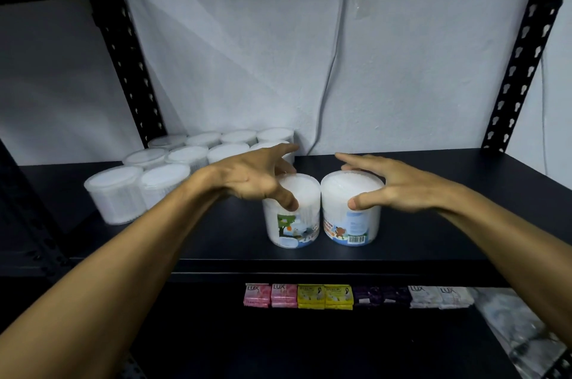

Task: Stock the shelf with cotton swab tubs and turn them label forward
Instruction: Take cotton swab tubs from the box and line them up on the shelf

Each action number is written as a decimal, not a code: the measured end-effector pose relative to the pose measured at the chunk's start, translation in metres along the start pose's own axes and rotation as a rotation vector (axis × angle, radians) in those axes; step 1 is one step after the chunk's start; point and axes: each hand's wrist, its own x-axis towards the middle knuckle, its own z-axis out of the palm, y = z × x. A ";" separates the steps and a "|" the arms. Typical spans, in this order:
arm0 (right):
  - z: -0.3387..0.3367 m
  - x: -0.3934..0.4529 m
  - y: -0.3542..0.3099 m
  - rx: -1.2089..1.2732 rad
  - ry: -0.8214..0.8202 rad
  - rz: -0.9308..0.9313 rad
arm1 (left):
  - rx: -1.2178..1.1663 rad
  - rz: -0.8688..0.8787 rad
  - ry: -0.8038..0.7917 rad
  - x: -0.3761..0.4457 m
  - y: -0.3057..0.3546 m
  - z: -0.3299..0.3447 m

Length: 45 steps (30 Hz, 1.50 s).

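Note:
Two clear cotton swab tubs stand side by side near the front of the black shelf (216, 242). The left tub (292, 225) shows a tree picture on its label. The right tub (351, 224) shows a bear and a barcode. My left hand (247, 177) grips the left tub from above, thumb on its front wall and fingers behind it. My right hand (396, 185) spans the right tub's lid the same way, thumb in front and fingers at the back rim.
Several more tubs (173, 162) stand in rows at the back left, their plain sides showing. Black slotted uprights (123, 53) (520, 53) frame the shelf. Soap bars (309, 296) line the lower shelf, with a clear plastic bag (510, 316) beside them. A cable (331, 69) hangs down the wall.

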 end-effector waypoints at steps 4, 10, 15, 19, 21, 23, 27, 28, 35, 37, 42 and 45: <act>0.000 -0.003 -0.001 0.089 -0.063 -0.026 | -0.063 0.008 -0.092 -0.001 -0.004 -0.002; 0.007 -0.012 -0.003 -0.007 0.150 0.048 | -0.063 -0.030 0.109 -0.011 -0.002 0.008; 0.017 -0.013 -0.006 -0.153 0.232 0.096 | 0.081 -0.108 0.209 -0.008 0.003 0.020; 0.015 -0.012 -0.004 -0.070 0.236 0.066 | -0.040 -0.090 0.194 -0.004 -0.001 0.020; 0.014 -0.013 0.001 0.004 0.201 0.055 | -0.107 -0.057 0.175 -0.003 -0.005 0.020; 0.012 -0.014 0.005 0.083 0.173 0.042 | -0.160 -0.026 0.160 -0.001 -0.010 0.021; 0.012 -0.015 0.014 0.237 0.108 -0.013 | -0.227 0.010 0.117 0.002 -0.019 0.022; 0.011 -0.015 0.016 0.272 0.094 -0.023 | -0.235 0.018 0.100 0.004 -0.021 0.022; 0.013 -0.020 0.020 0.339 0.066 -0.033 | -0.284 0.058 0.088 -0.001 -0.023 0.025; 0.017 -0.021 0.020 0.260 0.191 0.004 | -0.259 0.029 0.201 -0.005 -0.019 0.027; 0.029 -0.025 0.015 0.176 0.386 0.049 | -0.176 -0.027 0.358 -0.012 -0.008 0.036; 0.033 -0.022 0.019 0.225 0.409 0.030 | -0.208 -0.034 0.367 -0.011 -0.009 0.039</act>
